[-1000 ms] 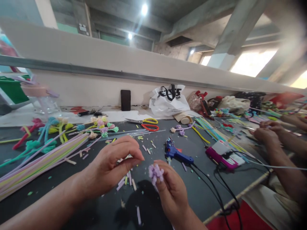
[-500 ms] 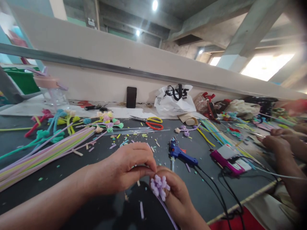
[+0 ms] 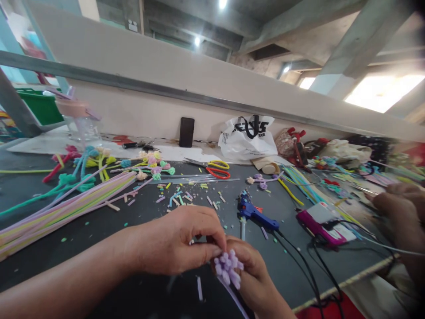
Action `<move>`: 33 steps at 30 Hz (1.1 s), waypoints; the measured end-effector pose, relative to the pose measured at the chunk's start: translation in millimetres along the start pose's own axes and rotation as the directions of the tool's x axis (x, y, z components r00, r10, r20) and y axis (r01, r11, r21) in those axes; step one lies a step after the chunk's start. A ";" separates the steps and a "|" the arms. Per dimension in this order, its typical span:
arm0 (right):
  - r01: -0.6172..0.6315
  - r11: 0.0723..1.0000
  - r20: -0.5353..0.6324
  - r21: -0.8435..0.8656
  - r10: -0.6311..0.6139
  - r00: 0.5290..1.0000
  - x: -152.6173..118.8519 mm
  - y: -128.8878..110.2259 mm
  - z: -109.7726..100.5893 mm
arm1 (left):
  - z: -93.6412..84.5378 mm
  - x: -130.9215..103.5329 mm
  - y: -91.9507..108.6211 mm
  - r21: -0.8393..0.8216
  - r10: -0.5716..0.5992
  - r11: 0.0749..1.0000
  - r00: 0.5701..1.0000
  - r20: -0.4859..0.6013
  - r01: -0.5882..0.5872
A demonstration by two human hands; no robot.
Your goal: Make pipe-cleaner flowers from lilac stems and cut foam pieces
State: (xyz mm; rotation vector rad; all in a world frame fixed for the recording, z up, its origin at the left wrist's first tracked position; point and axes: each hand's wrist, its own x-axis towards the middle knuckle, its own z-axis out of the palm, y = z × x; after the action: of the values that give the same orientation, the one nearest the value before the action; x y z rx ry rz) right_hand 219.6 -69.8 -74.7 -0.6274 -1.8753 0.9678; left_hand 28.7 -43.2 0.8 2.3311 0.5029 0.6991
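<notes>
Right hand (image 3: 254,274): you grip the purple pipe-cleaner flower (image 3: 228,271) low over the table (image 3: 99,230).
Left hand (image 3: 181,241): your fingertips pinch its petals.
Risk: pinching harder likely crushes the loops; the glue gun (image 3: 254,212) nearby could be hot.

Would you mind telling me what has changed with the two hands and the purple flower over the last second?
The left hand moved right and closed in on the right hand; its fingertips now pinch at the purple pipe-cleaner flower, which they were apart from before. The right hand kept holding the flower throughout. The blue glue gun, the scissors and the pipe-cleaner bundle lie on the table as before.
</notes>
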 end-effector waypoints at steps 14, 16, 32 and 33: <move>0.066 0.987 0.061 -0.149 -0.057 0.996 1.7 0.3 0.6 | -1.4 0.2 -0.2 0.207 0.016 0.978 0.998 0.067 -0.029; 0.067 0.986 0.020 -0.151 -0.065 0.998 3.5 -0.1 0.5 | -2.9 0.1 -1.9 0.171 -0.041 0.985 0.999 0.012 0.038; 0.115 0.979 -0.005 -0.167 -0.118 0.993 2.4 2.4 2.5 | 2.6 1.3 0.4 0.099 -0.264 0.961 0.964 0.045 0.258; 0.111 0.979 -0.002 -0.171 -0.113 0.994 2.3 2.7 2.5 | 3.4 1.1 1.0 0.108 -0.282 0.955 0.959 0.038 0.276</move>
State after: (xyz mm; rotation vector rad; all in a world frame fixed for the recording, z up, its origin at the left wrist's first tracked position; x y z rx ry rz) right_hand 216.3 -67.5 -76.5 -0.6188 -1.9749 0.7346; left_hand 31.7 -44.9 -0.3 2.3020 0.8417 0.4857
